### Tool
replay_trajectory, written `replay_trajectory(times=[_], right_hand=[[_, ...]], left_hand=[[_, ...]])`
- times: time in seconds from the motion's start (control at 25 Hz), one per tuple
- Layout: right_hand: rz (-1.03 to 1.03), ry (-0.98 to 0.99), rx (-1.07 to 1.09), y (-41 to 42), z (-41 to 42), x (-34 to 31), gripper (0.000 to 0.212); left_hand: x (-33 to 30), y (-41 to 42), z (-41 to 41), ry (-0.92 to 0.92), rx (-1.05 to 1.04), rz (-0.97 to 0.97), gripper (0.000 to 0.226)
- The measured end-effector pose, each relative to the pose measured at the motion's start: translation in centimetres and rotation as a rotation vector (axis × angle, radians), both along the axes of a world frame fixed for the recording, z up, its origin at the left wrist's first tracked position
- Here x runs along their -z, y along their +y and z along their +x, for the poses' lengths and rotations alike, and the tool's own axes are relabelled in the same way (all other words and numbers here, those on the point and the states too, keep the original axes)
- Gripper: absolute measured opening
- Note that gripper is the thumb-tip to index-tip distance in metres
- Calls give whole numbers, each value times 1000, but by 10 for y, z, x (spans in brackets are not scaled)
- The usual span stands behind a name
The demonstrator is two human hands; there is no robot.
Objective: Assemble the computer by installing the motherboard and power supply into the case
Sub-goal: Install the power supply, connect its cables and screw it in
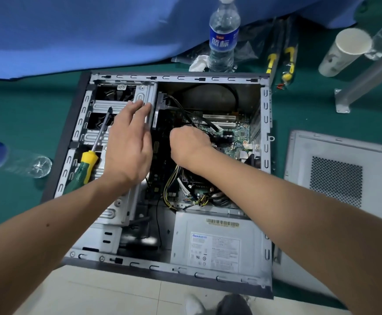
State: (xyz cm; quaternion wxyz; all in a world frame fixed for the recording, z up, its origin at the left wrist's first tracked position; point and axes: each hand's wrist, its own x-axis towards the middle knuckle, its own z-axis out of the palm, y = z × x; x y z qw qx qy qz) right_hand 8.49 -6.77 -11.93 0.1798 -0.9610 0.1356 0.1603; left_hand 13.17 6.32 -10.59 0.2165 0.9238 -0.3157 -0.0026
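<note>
The open computer case (266,123) lies on its side on a green table. The green motherboard (233,135) sits inside it, with black and yellow cables (170,189) running across. The grey power supply (217,244) sits in the near right corner of the case. My left hand (128,144) rests with straight fingers on the metal drive cage (101,108). My right hand (189,146) is curled over the middle of the board; its fingertips are hidden, so what it holds does not show.
A green and yellow screwdriver (87,162) lies on the drive cage. The case's side panel (344,178) lies to the right. A water bottle (223,35), a paper cup (344,51) and bagged tools (281,53) stand behind the case. Another bottle (10,158) lies at left.
</note>
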Motion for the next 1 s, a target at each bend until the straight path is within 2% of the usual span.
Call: replay_trajectory(times=[0.08,0.16,0.36,0.44,0.8,0.88,1.0], right_hand=[[90,-33,48,-1,4,0,20],[141,-61,-19,1,-2,3,19],[-92,-120,-417,21,-14,16,32],[-124,-115,-508,31,-18,20,34],[-61,-83,-485,43,-28,21,42],[-54,-130,-413,40,-23,18,37],[-95,-256,-191,26,-20,14,31]], left_hand=[[0,0,0,-2,-3,0,53],[1,0,1,1,3,0,53],[1,1,1,-6,3,8,53],[1,1,2,-11,7,9,53],[1,0,1,-14,9,16,53],[1,0,2,-15,9,14,53],[2,0,2,-17,12,11,49]])
